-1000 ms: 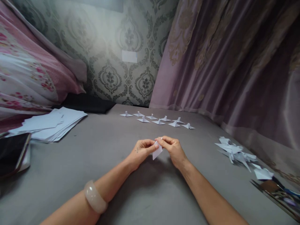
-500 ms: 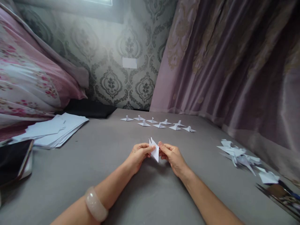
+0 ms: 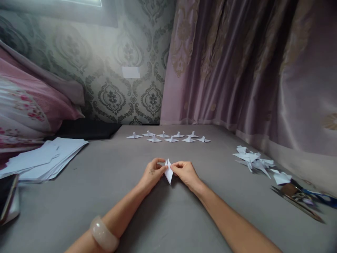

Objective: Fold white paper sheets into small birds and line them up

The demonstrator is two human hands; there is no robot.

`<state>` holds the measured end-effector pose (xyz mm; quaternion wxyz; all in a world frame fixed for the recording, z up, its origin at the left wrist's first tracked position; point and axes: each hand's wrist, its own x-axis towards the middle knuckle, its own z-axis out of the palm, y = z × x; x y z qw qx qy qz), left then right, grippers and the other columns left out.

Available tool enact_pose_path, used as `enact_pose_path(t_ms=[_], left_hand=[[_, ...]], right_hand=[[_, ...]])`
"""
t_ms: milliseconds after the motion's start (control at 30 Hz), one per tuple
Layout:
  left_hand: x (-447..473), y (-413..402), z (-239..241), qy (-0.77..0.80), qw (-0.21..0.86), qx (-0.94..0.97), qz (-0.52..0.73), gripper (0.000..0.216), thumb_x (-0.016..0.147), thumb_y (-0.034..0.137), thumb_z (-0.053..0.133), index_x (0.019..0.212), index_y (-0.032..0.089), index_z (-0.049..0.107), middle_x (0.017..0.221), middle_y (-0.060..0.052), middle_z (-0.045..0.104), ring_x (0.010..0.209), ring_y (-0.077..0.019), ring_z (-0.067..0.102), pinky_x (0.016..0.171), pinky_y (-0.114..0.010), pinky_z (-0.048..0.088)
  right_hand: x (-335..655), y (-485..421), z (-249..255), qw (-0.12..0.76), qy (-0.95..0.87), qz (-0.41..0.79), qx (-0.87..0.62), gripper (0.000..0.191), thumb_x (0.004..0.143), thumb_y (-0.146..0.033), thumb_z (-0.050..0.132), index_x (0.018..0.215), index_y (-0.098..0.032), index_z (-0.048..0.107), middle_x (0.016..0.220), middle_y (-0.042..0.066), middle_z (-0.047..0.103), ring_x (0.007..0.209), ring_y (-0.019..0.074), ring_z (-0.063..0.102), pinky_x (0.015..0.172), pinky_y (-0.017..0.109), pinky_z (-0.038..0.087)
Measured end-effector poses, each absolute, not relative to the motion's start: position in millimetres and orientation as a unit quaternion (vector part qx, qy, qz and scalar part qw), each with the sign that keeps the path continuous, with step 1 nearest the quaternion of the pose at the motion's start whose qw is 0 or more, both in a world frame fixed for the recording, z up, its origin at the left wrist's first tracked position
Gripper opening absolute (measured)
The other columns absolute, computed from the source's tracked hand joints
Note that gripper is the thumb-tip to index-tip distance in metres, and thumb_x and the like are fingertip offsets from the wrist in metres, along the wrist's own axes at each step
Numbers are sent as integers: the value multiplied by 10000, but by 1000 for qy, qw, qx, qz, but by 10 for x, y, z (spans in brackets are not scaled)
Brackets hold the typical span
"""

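Observation:
Between my hands is a folded white paper (image 3: pixel 169 174), a narrow diamond with two points at its top and one at the bottom. My left hand (image 3: pixel 154 173) pinches its left edge with the thumb in front. On the right edge, my right hand (image 3: pixel 186 173) grips it between thumb and index finger. Beyond my hands, several folded paper cranes (image 3: pixel 171 139) stand in two rows with wings spread. A pale bangle (image 3: pixel 104 234) circles my left forearm.
A stack of white paper sheets (image 3: pixel 56 154) lies at the left, near a dark phone-like device (image 3: pixel 7 196). To the right are a heap of folded paper pieces (image 3: pixel 254 160) and scissors with blue handles (image 3: pixel 316 196). A curtain (image 3: pixel 210 70) hangs along the right side.
The view has turned right, so the surroundings sit further left. My right hand has closed onto the paper's right edge, and the paper now faces me more squarely.

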<state>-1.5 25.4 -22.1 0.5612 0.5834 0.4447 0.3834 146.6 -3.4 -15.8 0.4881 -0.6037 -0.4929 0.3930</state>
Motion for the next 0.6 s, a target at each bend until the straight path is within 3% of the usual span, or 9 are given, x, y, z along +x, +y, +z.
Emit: enact_pose_path(t_ms=[167,300,367,467,600], left_hand=[[23,399,-280,422,454,696,363,287,724,286,589,980,165,544,653,17,592,554,-122,507,539,-225,366],[2,471,-259,379,324,806,320,203,700,147,549,880,176,637,735,-20,594,629,-142,526,631,-251,390],[-34,478,-245,350,283,848,281,236,702,91,489,823,176,673,782,-48,592,682,-154,542,676,-260,403],[-105,474,-232,304,257,886,238,368,686,31,416,886,168,692,849,-70,597,759,-162,563,728,-258,419],[-172,476,-165,284,248,906,193,395,665,45,445,966,154,675,887,-69,593,723,-139,552,687,-233,435]], right_hand=[[1493,-34,-225,441,-540,284,-658,168,679,-250,623,829,-201,682,549,-3,618,519,153,535,554,272,382],[1466,-71,-214,388,-596,214,-670,157,743,-199,548,781,-218,699,674,47,667,636,190,582,645,303,391],[1459,-94,-202,374,-614,205,-664,168,753,-185,541,768,-221,705,726,61,674,695,201,590,687,306,390],[1499,-130,-181,327,-664,176,-649,214,778,-169,512,842,-213,712,815,72,659,780,195,593,746,293,399],[1636,-156,-157,249,-721,174,-623,332,753,-126,506,1003,-227,698,964,64,612,840,159,594,790,262,421]])
